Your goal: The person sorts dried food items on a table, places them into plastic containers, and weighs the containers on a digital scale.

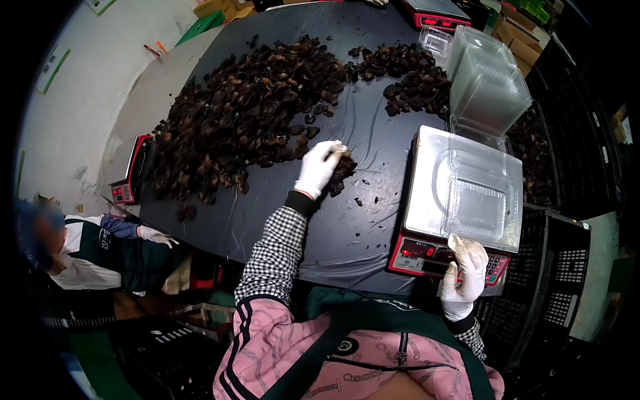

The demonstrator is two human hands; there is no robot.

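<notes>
My left hand (320,167), in a white glove, reaches over the dark table with its fingers curled at a small clump of wood ear mushrooms (343,179). Its fingertips are partly hidden. My right hand (467,277), also gloved, is at the front edge of the scale (427,167); thumb and fingers are apart, with nothing visible between them. On the scale's metal plate lies an open clear plastic container (483,203). The red display (419,251) is lit beside my right hand.
A large heap of wood ear mushrooms (247,113) spreads across the table (360,260), with a smaller pile (417,80) behind. Stacked clear containers (487,83) stand beyond the scale. Black crates (547,273) are at right. A co-worker's gloved hand (157,236) rests at the left, near another scale (130,170).
</notes>
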